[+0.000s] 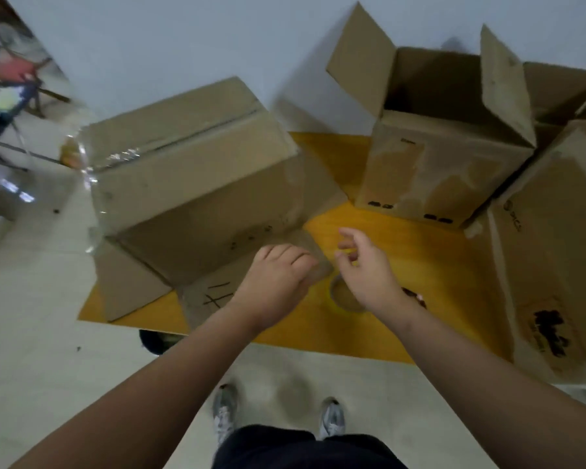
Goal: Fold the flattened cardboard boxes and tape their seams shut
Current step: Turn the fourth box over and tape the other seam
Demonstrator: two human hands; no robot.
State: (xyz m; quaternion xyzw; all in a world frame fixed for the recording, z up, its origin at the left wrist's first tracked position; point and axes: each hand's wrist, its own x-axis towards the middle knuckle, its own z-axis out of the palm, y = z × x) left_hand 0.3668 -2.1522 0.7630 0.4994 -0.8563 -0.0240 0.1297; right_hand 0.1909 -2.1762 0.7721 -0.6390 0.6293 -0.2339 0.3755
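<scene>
Brown cardboard box [197, 170] is folded up w/ closed face on top, scuffed, dark marks on near wall. It sits on the left part of the yellow surface [420, 265]. The top seam [200, 130] and the box's long axis run from near-left to far-right. Crumpled clear tape [119, 157] covers the seam's left end and hangs down over that end wall. Bottom flaps are splayed out flat; the near flap [210, 296] has marker strokes.

Left hand [278, 275] is knuckles-up on that flap's right edge, fingers curled; gripping vs just resting, can't tell. Right hand [369, 269] hovers just beside it, relaxed, fingers loosely bent, holding nothing, directly above a tape roll [344, 299] lying flat on the surface.

Far right: an open box [437, 174], upright, flaps up. Another box [555, 258] is at the right edge, touching it.
</scene>
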